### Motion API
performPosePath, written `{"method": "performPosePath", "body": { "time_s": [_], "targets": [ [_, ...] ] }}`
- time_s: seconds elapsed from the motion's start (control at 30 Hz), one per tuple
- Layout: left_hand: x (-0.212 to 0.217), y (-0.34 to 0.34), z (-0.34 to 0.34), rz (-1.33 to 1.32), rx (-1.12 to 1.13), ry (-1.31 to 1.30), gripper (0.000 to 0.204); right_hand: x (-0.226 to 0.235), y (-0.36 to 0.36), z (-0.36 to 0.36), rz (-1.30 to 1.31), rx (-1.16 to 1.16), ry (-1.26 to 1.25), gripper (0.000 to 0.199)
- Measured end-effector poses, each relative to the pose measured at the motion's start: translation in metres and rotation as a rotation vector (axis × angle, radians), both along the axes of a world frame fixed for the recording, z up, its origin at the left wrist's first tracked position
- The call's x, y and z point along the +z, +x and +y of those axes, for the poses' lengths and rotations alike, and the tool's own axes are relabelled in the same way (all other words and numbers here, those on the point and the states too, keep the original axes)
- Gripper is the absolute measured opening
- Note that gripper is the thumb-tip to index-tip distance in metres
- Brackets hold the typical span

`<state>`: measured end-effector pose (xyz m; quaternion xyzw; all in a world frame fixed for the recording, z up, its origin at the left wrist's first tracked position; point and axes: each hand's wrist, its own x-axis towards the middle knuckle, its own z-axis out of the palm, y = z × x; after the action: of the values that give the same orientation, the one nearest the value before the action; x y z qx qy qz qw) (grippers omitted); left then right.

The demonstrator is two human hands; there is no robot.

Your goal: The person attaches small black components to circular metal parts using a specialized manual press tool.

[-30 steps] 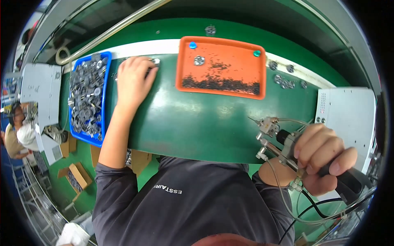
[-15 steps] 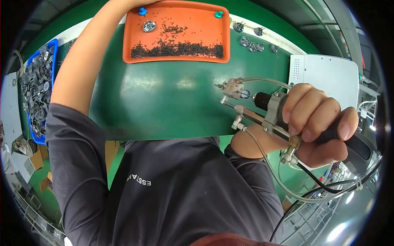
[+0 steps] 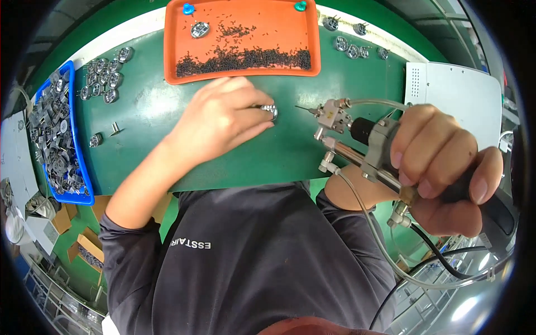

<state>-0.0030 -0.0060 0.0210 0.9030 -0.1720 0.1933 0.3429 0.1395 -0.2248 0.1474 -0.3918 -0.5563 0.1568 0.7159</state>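
Note:
My left hand (image 3: pixel 215 120) is closed round a small round silver metal part (image 3: pixel 271 111), pinching it just above the green table; the fingers hide much of it. On the right, my right hand (image 3: pixel 438 167) grips a hose-fed hand tool (image 3: pixel 385 146) with a black handle, metal cylinder and thin needle-like tip. That tip points left toward the part and stands apart from it. Beyond my left hand sits an orange tray (image 3: pixel 251 75) with a bank of tiny black pieces (image 3: pixel 240 60). Another round silver part (image 3: pixel 200 29) lies inside this tray.
A blue bin (image 3: pixel 84 178) full of grey parts stands at the left. Several round silver parts (image 3: pixel 103 75) are grouped nearby, with a single one (image 3: pixel 96 139) closer. More (image 3: pixel 353 51) lie far right, beside a white box (image 3: pixel 446 89). A clear hose (image 3: pixel 379 257) loops from the tool.
My left hand has come back from the tray's far side to the middle of the table, now holding a round metal part. The tool has shifted slightly right, still in my right hand.

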Motion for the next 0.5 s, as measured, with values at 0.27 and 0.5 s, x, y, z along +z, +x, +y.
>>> {"method": "performPosePath", "body": {
  "time_s": [0.27, 0.5],
  "targets": [
    [-0.012, 0.002, -0.008, -0.032, 0.010, -0.034, 0.018, -0.002, 0.004, 0.013, -0.051, 0.114, -0.108, 0.035],
    [-0.014, 0.002, -0.008, -0.018, -0.002, -0.072, 0.018, -0.009, 0.000, 0.020, -0.071, 0.109, -0.116, 0.036]
  ]
}}
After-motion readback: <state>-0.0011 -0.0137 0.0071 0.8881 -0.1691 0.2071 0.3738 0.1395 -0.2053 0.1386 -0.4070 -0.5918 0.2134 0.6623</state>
